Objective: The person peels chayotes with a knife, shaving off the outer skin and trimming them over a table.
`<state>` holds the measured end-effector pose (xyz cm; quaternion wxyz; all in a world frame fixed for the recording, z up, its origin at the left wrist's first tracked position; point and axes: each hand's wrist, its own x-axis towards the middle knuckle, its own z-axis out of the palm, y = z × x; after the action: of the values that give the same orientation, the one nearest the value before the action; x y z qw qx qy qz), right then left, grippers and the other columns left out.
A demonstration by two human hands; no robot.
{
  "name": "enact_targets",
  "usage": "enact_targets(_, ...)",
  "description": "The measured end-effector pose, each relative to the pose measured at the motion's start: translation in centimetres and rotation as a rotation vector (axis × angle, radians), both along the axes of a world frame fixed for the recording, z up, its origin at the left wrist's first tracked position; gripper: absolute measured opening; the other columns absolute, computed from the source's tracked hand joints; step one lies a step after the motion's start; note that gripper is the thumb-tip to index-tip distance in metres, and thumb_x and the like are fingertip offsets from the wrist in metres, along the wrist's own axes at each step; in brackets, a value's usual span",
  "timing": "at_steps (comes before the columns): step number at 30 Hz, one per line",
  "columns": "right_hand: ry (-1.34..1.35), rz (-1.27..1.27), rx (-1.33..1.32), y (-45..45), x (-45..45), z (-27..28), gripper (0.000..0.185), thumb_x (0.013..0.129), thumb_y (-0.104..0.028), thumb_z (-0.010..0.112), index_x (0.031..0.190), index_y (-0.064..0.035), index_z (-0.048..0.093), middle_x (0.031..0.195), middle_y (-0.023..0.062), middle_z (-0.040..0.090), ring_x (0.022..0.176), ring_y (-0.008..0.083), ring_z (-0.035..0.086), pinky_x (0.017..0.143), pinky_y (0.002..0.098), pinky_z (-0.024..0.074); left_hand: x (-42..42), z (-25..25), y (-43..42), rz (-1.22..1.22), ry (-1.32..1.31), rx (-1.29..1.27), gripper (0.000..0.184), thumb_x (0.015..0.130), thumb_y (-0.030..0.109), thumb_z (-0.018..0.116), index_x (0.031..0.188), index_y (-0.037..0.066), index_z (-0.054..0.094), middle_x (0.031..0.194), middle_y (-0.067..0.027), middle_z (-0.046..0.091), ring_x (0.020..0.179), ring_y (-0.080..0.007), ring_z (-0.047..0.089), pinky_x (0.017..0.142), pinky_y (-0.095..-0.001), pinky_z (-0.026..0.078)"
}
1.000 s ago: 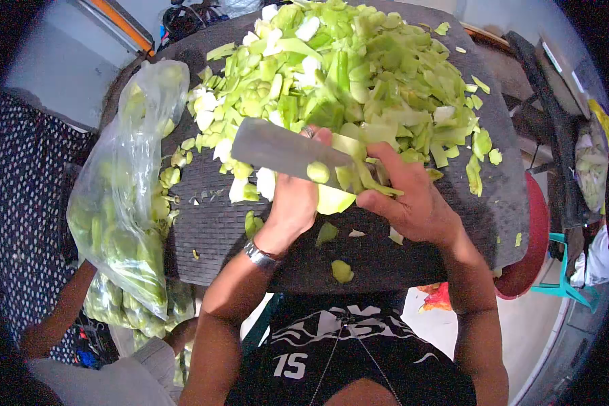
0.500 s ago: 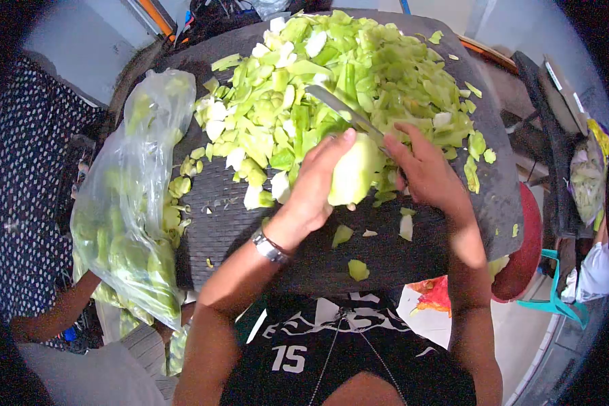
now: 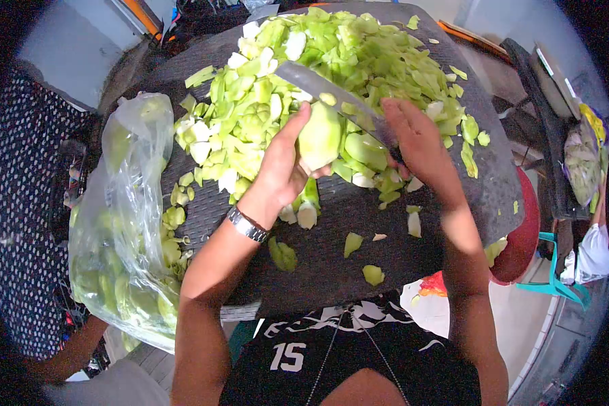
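My left hand (image 3: pixel 283 159), with a metal watch on its wrist, is wrapped round a pale green peeled vegetable (image 3: pixel 320 135). In my right hand (image 3: pixel 419 142) is the handle of a wide-bladed knife (image 3: pixel 331 95). Its blade points up and left, just beyond the vegetable and apart from it, with small green bits stuck on it. Behind both hands lies a large heap of green and white peelings and pieces (image 3: pixel 365 57). Loose scraps lie on the dark ridged table (image 3: pixel 318 264) nearer my body.
A clear plastic bag of green vegetables (image 3: pixel 122 237) lies at the table's left edge, beside a person's arm (image 3: pixel 78 352). A red tub (image 3: pixel 521 237) and a teal stool (image 3: pixel 555 287) are at the right. Another filled bag (image 3: pixel 582 169) is at the far right.
The knife has moved off the vegetable, its broad side now facing the camera. My left hand has shifted left with the vegetable. Additional pieces lie below the heap.
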<state>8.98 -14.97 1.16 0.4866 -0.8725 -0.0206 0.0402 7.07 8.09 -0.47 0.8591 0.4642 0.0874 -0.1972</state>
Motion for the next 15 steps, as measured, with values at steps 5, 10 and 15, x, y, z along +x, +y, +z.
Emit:
enact_targets(5,0.011,-0.074,-0.235,0.9,-0.5,0.1,0.05,0.103,-0.044,0.058,0.131,-0.0034,0.06,0.083,0.0132,0.064,0.065,0.0218,0.06,0.057,0.0359,0.0442,-0.3,-0.3,0.0,-0.029,-0.057,-0.031,0.04,0.1,0.046,0.06,0.118,0.01,0.062,0.091,-0.0063,0.071,0.07,-0.02,0.069,0.049,-0.029,0.051)
enact_targets(10,-0.128,-0.131,-0.001,-0.7,0.1,-2.9,0.05,0.102,-0.045,0.058,0.129,-0.003,0.061,0.079,0.0123,0.064,0.053,0.0205,0.06,0.05,0.0359,0.0447,-0.6,0.0,0.3,-0.027,-0.049,0.038,0.042,0.097,0.048,0.065,0.117,0.011,0.062,0.09,-0.0061,0.071,0.069,-0.0196,0.067,0.05,-0.0302,0.051)
enact_targets(15,0.018,-0.091,-0.001,0.9,-1.8,0.8,0.053,0.102,-0.049,0.056,0.129,-0.0043,0.061,0.086,0.019,0.071,0.06,0.0244,0.069,0.059,0.0402,0.0539,0.2,-0.1,-0.3,0.102,-0.024,-0.007,0.039,0.096,0.049,0.065,0.115,0.014,0.062,0.089,-0.0043,0.07,0.068,-0.0186,0.065,0.055,-0.0322,0.053)
